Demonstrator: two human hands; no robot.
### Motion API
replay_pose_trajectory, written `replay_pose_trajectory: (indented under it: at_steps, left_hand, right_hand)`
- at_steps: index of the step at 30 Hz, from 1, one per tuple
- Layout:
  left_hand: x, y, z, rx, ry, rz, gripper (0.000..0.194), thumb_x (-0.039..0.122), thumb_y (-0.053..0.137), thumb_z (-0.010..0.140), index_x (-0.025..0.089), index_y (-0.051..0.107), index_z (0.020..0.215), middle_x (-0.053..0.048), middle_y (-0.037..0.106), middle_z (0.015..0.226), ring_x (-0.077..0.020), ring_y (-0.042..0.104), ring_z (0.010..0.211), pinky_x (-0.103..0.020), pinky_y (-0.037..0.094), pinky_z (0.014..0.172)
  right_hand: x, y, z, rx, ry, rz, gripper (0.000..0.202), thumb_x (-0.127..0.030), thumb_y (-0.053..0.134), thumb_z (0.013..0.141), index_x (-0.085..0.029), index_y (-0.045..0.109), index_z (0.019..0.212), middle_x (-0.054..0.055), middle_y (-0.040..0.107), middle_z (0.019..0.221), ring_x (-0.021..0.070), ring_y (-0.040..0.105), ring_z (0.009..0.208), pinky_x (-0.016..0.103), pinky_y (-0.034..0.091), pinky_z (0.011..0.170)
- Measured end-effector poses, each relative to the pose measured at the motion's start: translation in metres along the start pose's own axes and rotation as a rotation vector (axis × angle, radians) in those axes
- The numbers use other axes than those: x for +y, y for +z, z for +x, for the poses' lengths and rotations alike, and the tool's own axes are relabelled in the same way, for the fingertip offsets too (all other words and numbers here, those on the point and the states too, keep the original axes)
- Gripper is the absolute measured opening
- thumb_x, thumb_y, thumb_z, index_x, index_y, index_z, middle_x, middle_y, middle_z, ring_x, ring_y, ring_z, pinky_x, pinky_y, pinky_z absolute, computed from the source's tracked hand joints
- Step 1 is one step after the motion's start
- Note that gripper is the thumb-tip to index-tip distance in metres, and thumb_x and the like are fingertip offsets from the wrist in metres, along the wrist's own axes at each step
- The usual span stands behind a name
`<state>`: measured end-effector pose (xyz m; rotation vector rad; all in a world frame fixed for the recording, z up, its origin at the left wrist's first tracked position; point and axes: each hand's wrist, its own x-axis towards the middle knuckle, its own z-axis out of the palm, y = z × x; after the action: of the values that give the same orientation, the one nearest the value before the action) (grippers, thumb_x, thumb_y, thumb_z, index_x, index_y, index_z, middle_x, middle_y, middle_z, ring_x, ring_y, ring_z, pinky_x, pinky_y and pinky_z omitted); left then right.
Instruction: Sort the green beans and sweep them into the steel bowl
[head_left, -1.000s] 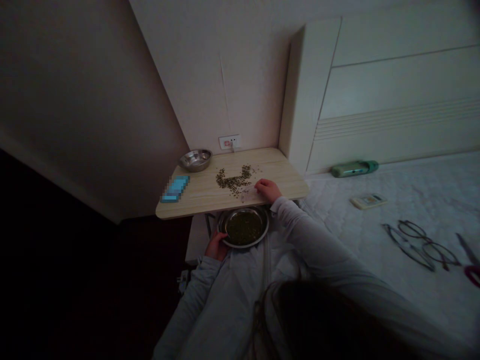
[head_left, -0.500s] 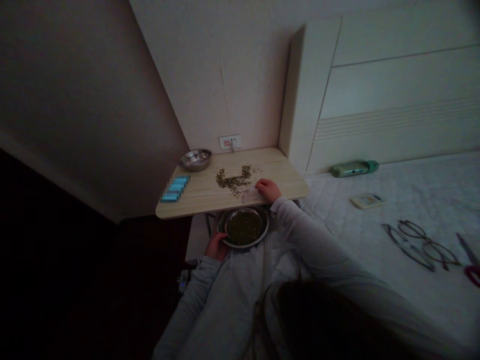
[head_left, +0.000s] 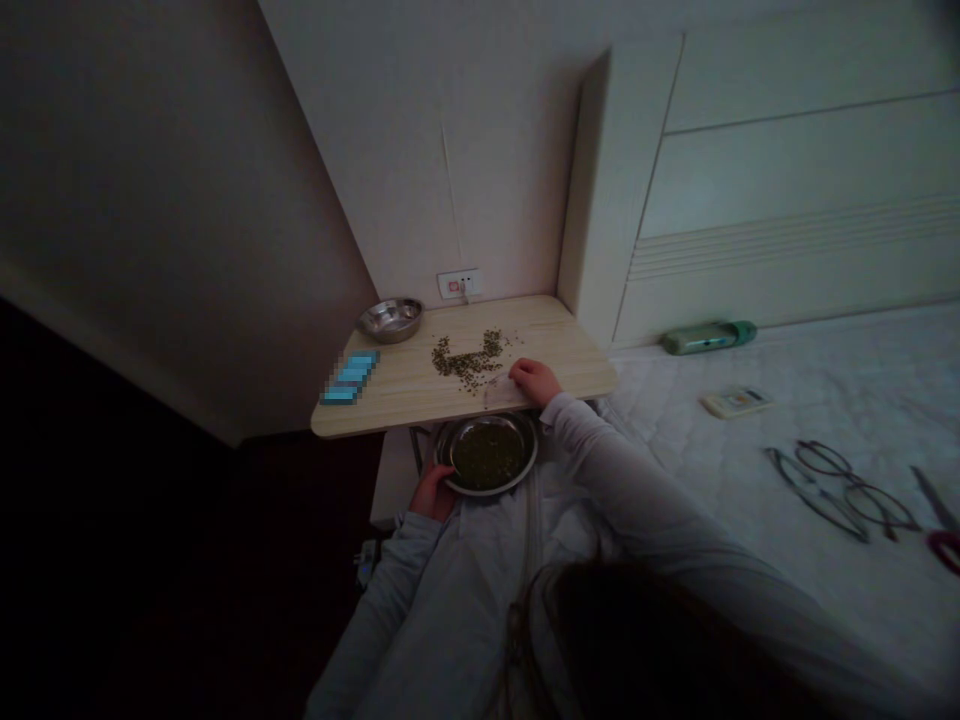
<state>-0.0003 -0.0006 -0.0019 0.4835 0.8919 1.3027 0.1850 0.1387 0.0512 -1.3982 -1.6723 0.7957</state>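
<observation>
My left hand grips the left rim of a metal basin below the near table edge. Inside the basin lies a mass of small dark green grains that look like beans. My right hand is closed at the table's front right, pinching what looks like a thin see-through sheet; its exact kind is unclear. Just left of that sheet, more green-brown beans are spread in a loose U-shaped patch on the wooden tabletop.
An empty-looking metal bowl stands at the table's back left, with a blurred-out phone-like object in front. On the bed to the right lie a green bottle, a pale card-like box, eyeglasses and scissors.
My right hand has shifted very slightly left with the thin sheet. My left hand and the basin stay in place.
</observation>
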Motion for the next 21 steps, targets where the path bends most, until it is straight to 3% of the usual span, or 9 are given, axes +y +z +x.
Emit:
replay_pose_trajectory:
  at_steps: [11, 21]
  left_hand:
    - [-0.0001, -0.001, 0.0009, 0.025, -0.031, -0.031, 0.046, 0.01, 0.047, 0.056, 0.022, 0.047, 0.101, -0.002, 0.061, 0.083, -0.0219, 0.051, 0.089, -0.035, 0.041, 0.074]
    - [0.0008, 0.0013, -0.0008, 0.011, -0.017, -0.01, 0.046, 0.012, 0.048, 0.055, 0.023, 0.048, 0.1, -0.002, 0.061, 0.084, -0.0226, 0.05, 0.09, -0.036, 0.041, 0.075]
  right_hand:
    - [-0.0037, -0.0016, -0.0004, 0.053, -0.001, 0.072, 0.017, -0.029, 0.042, 0.059, -0.016, 0.052, 0.059, -0.003, 0.05, 0.05, 0.0074, 0.043, 0.053, 0.02, 0.032, 0.054]
    - [-0.004, -0.0013, -0.0022, 0.007, -0.002, 0.025, 0.017, -0.029, 0.041, 0.059, -0.016, 0.052, 0.056, -0.004, 0.048, 0.047, 0.0073, 0.041, 0.051, 0.02, 0.03, 0.051]
